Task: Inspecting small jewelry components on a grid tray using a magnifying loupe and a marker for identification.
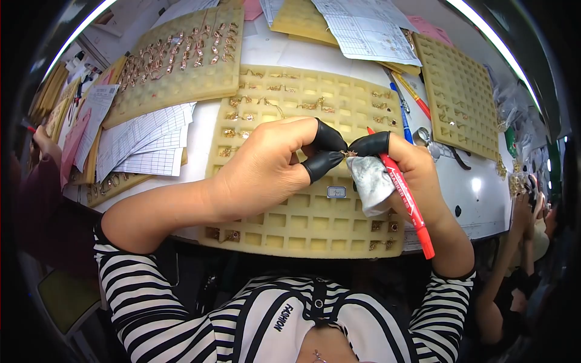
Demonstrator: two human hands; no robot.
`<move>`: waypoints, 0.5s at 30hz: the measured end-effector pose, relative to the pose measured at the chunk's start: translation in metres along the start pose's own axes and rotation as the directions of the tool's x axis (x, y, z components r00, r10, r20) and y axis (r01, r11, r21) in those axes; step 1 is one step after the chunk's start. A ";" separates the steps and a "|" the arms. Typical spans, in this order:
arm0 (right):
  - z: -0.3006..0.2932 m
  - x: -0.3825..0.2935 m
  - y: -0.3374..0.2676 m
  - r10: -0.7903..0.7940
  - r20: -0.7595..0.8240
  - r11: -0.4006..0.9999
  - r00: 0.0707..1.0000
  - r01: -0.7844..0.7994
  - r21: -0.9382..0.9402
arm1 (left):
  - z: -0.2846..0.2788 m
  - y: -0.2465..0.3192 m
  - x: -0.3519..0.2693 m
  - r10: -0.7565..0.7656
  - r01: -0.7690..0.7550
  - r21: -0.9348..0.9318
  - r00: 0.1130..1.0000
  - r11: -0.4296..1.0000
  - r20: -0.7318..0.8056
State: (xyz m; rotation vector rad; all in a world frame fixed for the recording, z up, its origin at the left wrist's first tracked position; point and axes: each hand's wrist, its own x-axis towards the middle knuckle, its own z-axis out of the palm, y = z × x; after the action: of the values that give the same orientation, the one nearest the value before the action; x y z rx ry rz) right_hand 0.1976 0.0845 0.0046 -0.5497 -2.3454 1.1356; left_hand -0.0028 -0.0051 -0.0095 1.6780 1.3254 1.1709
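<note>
My left hand (272, 168), with black finger cots on thumb and forefinger, pinches a small gold-coloured jewelry piece (348, 154). My right hand (411, 168) grips the piece's other side with a black-covered finger. A red marker (405, 199) lies across my right hand, its red end pointing down toward my wrist. A smudged white cloth-like covering (371, 183) is at that hand's thumb. Both hands are above a yellow foam tray (297, 222) of square pockets, several with gold-coloured jewelry. A small blue-edged label (336, 192) sits on the tray below the held piece.
A foam tray of rings (181, 86) lies at upper left, above printed sheets (150, 140). Another foam tray (458, 95) stands at the right, beside a blue pen (405, 131) and a dark-handled tool (460, 159). Other people's hands (45, 143) show at both sides.
</note>
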 end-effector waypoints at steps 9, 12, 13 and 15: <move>-0.001 0.001 0.003 -0.114 -0.022 0.988 0.993 0.112 -0.104 | -0.004 0.003 0.001 0.119 -0.116 0.189 0.993 0.975 0.000; -0.001 0.002 0.004 -0.191 -0.018 0.969 0.981 0.186 -0.163 | -0.004 -0.003 0.003 0.221 -0.212 0.223 0.975 0.952 -0.015; -0.001 0.002 0.005 -0.197 -0.014 0.967 0.980 0.192 -0.166 | -0.003 -0.006 0.004 0.252 -0.242 0.224 0.968 0.944 -0.017; -0.002 0.004 0.007 -0.268 -0.017 0.944 0.963 0.259 -0.205 | -0.005 -0.001 0.003 0.296 -0.281 0.330 0.955 0.901 0.007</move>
State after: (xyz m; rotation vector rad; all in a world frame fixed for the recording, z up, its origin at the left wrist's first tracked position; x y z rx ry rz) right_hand 0.1966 0.0913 0.0010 -0.3114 -2.4217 0.7632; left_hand -0.0071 -0.0018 -0.0078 2.1615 1.3905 1.2054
